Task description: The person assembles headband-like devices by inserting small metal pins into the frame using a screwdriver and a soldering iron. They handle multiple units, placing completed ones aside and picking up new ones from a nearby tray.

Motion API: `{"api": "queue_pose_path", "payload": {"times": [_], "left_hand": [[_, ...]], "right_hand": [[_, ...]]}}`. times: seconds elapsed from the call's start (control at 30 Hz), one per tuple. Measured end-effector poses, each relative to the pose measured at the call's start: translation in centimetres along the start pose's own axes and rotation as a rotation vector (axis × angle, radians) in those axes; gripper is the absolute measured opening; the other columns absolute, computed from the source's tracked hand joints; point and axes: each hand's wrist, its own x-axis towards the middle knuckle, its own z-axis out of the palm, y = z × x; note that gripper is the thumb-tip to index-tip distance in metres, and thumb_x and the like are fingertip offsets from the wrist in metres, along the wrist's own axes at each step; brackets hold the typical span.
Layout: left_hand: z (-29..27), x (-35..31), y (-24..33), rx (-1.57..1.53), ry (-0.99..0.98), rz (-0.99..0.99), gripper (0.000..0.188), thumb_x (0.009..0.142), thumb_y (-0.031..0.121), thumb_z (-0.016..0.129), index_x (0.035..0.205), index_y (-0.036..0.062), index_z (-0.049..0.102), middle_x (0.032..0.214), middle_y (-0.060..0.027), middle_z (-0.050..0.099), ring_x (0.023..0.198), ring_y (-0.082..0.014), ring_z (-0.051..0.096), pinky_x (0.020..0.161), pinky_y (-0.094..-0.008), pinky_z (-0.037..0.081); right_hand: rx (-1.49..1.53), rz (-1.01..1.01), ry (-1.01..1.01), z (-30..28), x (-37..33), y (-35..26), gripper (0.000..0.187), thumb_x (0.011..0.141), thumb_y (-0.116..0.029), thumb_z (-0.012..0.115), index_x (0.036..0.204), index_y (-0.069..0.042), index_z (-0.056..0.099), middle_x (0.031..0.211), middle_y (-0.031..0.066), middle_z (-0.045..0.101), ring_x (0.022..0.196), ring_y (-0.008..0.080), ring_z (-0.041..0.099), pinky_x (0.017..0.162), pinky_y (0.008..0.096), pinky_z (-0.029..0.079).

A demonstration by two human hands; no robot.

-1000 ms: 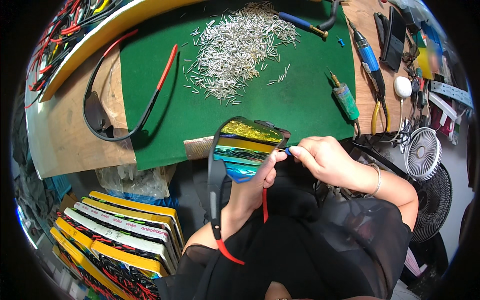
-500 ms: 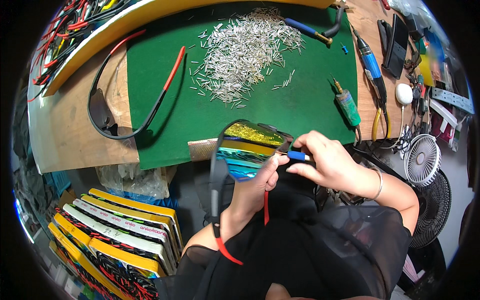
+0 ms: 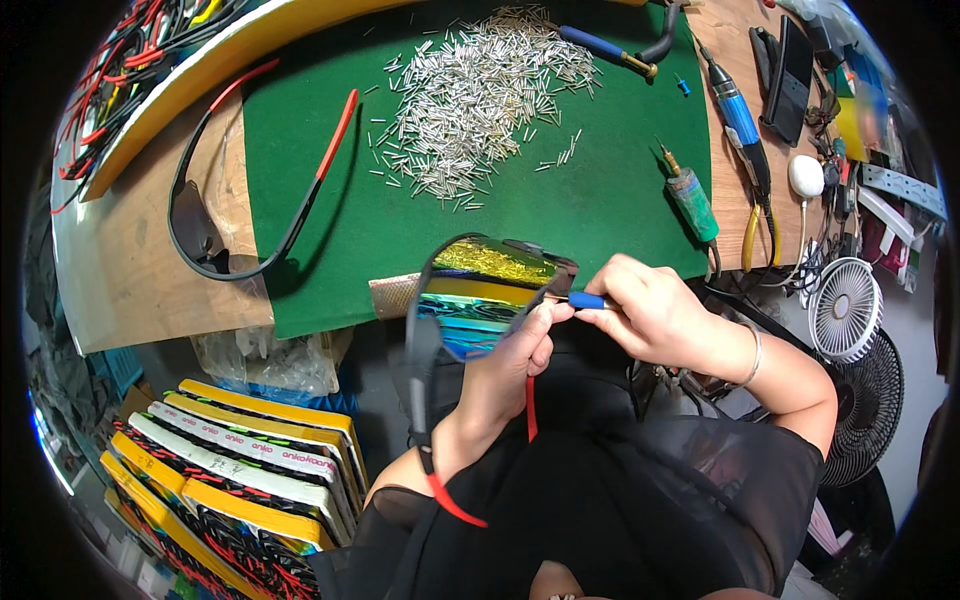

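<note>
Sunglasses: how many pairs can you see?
2. One pair of mirrored sunglasses is held in the left hand below the green mat. A dark pair with red-tipped arms lies at the mat's left edge. Others may be hidden.

bare green mat (image 3: 600,215) ahead of hands, pin pile (image 3: 475,95) probably blocks beyond

The sunglasses (image 3: 490,295) at centre frame had an iridescent lens banded gold, green and blue, black arms, red tips. The tool (image 3: 588,300) beside them was blue-handled. Above lay a green mat (image 3: 600,180) strewn with silvery pins (image 3: 470,95).
</note>
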Motion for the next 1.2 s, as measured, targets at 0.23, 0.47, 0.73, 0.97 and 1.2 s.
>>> {"api": "queue_pose_path", "payload": {"times": [0.23, 0.47, 0.73, 0.97, 1.2], "left_hand": [[-0.1, 0.1, 0.2, 0.035, -0.008, 0.010, 0.016, 0.090, 0.014, 0.049, 0.093, 0.0006, 0.057, 0.075, 0.0012, 0.057, 0.046, -0.0001, 0.034, 0.041, -0.0148, 0.025], [0.2, -0.1, 0.5, -0.001, 0.004, -0.019, 0.014, 0.090, 0.014, 0.049, 0.095, 0.0019, 0.054, 0.085, -0.0028, 0.061, 0.048, 0.0000, 0.035, 0.042, -0.0142, 0.027], [0.3, -0.1, 0.5, -0.050, -0.003, -0.036, 0.013, 0.089, 0.015, 0.051, 0.093, 0.0035, 0.054, 0.085, -0.0019, 0.061, 0.049, 0.0000, 0.035, 0.043, -0.0149, 0.026], [0.3, -0.1, 0.7, -0.015, -0.024, -0.040, 0.015, 0.089, 0.016, 0.052, 0.096, 0.0031, 0.055, 0.089, -0.0037, 0.062, 0.049, -0.0001, 0.036, 0.042, -0.0141, 0.027], [0.3, -0.1, 0.5, -0.020, 0.009, -0.049, 0.017, 0.089, 0.017, 0.051, 0.096, 0.0021, 0.054, 0.082, -0.0052, 0.063, 0.047, -0.0026, 0.038, 0.043, -0.0155, 0.030]], "right_hand": [[0.551, 0.562, -0.308, -1.1, 1.2, -1.0, 0.039, 0.088, -0.031, 0.047, 0.067, 0.001, 0.055, 0.054, 0.0125, 0.052, 0.054, 0.0308, 0.055, 0.054, 0.0348, 0.045], [-0.211, -0.130, 0.068, 0.6, -0.4, 0.0, 0.019, 0.082, -0.019, 0.057, 0.081, -0.002, 0.048, 0.075, 0.0124, 0.052, 0.054, 0.0314, 0.053, 0.048, 0.0372, 0.046], [0.576, 0.666, -0.271, -0.8, 1.3, -1.2, 0.041, 0.089, -0.032, 0.045, 0.063, -0.002, 0.055, 0.055, 0.0126, 0.054, 0.056, 0.0309, 0.056, 0.054, 0.0369, 0.045], [-0.190, -0.152, 0.166, 0.5, 0.0, 0.0, 0.016, 0.079, -0.017, 0.059, 0.082, -0.004, 0.049, 0.069, 0.0091, 0.047, 0.052, 0.0258, 0.054, 0.044, 0.0331, 0.045], [-0.183, -0.113, 0.150, 1.2, -0.3, 0.2, 0.014, 0.076, -0.012, 0.060, 0.082, -0.006, 0.049, 0.070, 0.0088, 0.045, 0.052, 0.0255, 0.054, 0.045, 0.0338, 0.046]]}}
